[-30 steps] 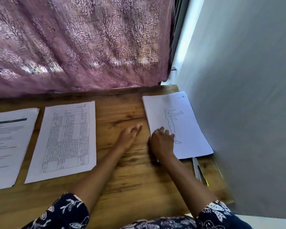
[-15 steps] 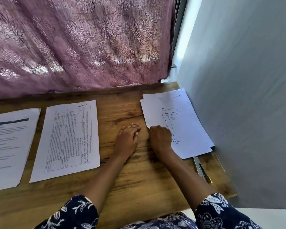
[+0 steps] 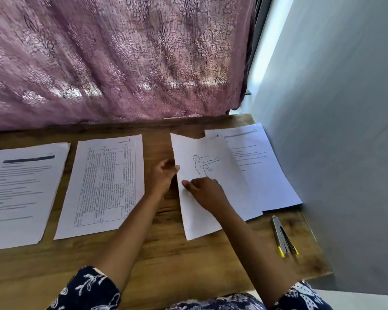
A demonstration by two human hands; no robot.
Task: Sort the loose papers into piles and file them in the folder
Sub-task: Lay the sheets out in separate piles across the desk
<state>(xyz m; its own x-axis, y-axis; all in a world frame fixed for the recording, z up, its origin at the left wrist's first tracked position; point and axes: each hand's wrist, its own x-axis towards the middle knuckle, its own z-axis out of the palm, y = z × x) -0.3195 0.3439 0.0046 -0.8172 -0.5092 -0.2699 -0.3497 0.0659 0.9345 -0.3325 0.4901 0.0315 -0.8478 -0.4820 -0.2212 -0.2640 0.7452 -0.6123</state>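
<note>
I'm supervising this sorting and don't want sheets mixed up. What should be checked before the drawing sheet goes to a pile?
1. Grip on the figure sheet: ok; the left hand pinches its left edge and the right hand lies on it.
2. Only one sheet taken: cannot tell.
3. Sheet free of the right pile: not ok; it overlaps that pile.
4. Grid-printed pile and text pile uncovered: ok.
5. Folder at hand: not ok; none in view.
6. Metal tool apart from the papers: ok.
</note>
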